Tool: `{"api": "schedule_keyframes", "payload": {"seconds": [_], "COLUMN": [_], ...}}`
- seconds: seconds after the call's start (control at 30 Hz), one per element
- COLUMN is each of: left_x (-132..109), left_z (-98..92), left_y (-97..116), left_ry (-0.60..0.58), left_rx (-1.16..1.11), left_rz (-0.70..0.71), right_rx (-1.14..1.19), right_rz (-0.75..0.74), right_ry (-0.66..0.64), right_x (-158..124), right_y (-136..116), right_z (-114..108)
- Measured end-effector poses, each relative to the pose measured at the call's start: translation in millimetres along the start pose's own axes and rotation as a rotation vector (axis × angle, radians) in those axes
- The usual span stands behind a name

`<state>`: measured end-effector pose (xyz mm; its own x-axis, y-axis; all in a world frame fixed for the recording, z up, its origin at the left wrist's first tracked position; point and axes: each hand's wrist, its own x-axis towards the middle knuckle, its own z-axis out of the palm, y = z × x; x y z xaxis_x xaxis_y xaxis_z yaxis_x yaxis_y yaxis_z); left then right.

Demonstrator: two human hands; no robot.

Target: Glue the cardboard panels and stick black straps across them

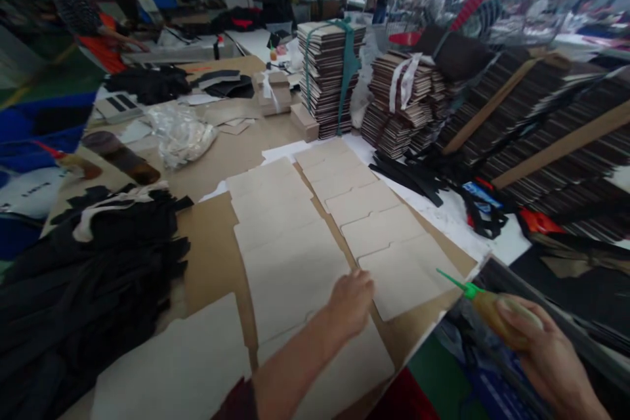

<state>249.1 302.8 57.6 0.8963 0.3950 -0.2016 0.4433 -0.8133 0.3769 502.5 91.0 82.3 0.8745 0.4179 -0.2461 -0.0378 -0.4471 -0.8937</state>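
Note:
My right hand (546, 341) is wrapped round a yellowish glue bottle (497, 318). Its thin green nozzle points up and left, over the table's front right edge. My left hand (352, 302) is closed, fingers curled down, over the gap between two rows of beige cardboard pieces. What its fingertips hold, if anything, is hidden. In the left row, overlapping cardboard pieces (290, 262) run away from me, partly behind my left forearm. Beyond my left hand lies the right row, with the nearest cardboard piece (408, 269) at its front end. Another cardboard piece (182, 361) lies at lower left.
A heap of black fabric strips (88, 295) covers the table's left side, near a dark cylinder (121, 156) and a clear plastic bag (182, 134). Tied stacks of boards (327, 79) stand at the back and right. A person (93, 20) works at far left.

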Motion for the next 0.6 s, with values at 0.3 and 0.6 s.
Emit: {"api": "schedule_keyframes", "payload": {"seconds": [0.3,0.6], "left_x": [14,45], "left_z": [91.4,89.4], "left_y": [90,128], "left_ry": [-0.109,-0.090], "left_rx": [-0.046,-0.028], "left_rz": [-0.280,-0.536], "right_rx": [-0.062,-0.246], "right_rz": [-0.083,-0.483], "right_ry": [-0.302,-0.747], "right_x": [57,96], "right_y": [-8,19], "right_z": [11,27]}}
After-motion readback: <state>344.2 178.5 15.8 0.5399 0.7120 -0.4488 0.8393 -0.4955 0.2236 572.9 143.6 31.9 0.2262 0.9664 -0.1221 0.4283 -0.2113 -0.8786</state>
